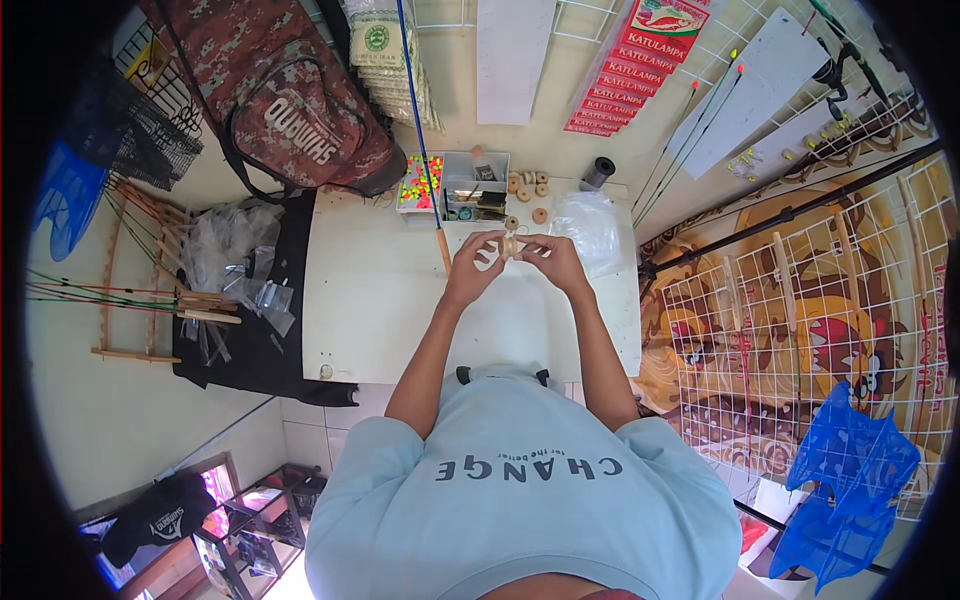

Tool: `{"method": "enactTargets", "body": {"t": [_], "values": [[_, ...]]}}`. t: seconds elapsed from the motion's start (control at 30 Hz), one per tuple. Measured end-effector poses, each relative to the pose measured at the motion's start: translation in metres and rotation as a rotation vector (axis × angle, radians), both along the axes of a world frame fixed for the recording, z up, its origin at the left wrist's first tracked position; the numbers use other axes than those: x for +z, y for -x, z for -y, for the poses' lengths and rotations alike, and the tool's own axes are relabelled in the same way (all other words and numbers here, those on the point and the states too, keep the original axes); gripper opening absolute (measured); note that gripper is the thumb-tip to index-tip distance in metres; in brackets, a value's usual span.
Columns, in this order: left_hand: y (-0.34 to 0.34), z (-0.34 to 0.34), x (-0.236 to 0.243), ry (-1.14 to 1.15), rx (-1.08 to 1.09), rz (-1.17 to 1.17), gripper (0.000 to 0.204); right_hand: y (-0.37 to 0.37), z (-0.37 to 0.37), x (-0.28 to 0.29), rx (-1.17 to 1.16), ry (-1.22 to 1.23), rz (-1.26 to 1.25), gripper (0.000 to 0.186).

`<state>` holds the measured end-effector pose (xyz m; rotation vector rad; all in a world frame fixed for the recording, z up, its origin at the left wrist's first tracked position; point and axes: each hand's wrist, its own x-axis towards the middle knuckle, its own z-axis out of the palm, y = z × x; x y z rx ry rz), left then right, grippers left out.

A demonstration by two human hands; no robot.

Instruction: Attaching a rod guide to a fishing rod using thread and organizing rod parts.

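Note:
My left hand (473, 265) and my right hand (550, 257) meet over the white table (380, 310), their fingers closed on a small light wooden spool (509, 247) with what looks like a fine loop of line at it. Just beyond my fingertips stands another small wooden spool (512, 222), and more spools (527, 182) sit farther back. A compartmented white tray (448, 217) behind my hands holds bright yellow and pink small pieces and other small items. A blue rod (432, 188) with a tan handle lies upright in the picture, left of my left hand.
Clear plastic bags (585, 230) and a dark cylinder (598, 172) sit at the table's back right. A camouflage bag (290, 120) and loose plastic (225, 260) are at left. Wire grids (760, 330) with rods and blue netting (840, 490) line the right side.

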<state>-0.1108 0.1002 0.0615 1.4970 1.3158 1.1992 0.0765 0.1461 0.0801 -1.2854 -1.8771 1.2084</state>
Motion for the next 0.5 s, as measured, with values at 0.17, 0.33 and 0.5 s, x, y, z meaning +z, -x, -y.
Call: {"method": "enactTargets", "body": {"t": [0.17,0.33,0.5], "values": [[0.004,-0.001,-0.009,-0.041,0.087,0.012,0.040,0.003,0.003,0.007,-0.114,-0.165,0.000,0.011],[-0.001,-0.003,-0.012,-0.024,0.115,0.103,0.033,-0.004,-0.003,-0.002,-0.221,-0.334,0.084,0.009],[-0.004,-0.004,-0.014,0.029,0.133,0.225,0.031,-0.002,0.000,0.002,-0.237,-0.213,0.054,0.007]]}}
